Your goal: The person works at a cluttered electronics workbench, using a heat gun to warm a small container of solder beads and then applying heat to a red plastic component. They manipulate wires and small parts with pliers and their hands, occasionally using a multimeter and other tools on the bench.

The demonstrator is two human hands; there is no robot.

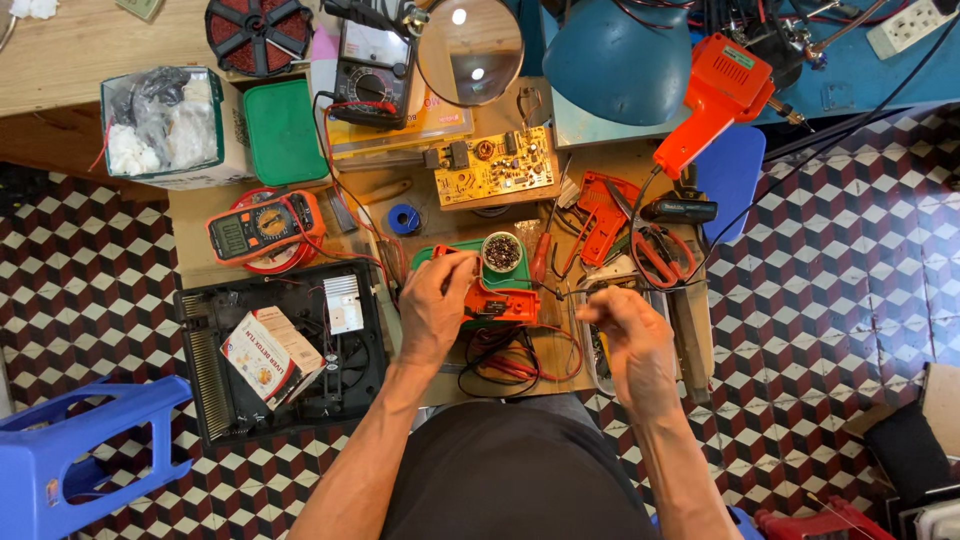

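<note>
Head view: on the cluttered wooden counter (200, 215), a black opened appliance case (280, 350) lies left of an orange plastic tool housing (497, 300). Left hand (435, 305) has its grip clamped on that housing; right hand (630, 335) pinches fingers together beside it, contents unclear.

On the table (200, 215), the tool casing (497, 300) lies under the left hand (432, 305), the right hand (625, 330) to its right. A cup of screws (502, 252) sits behind it, a multimeter (262, 226) far left, a circuit board (495, 166) farther back.
</note>
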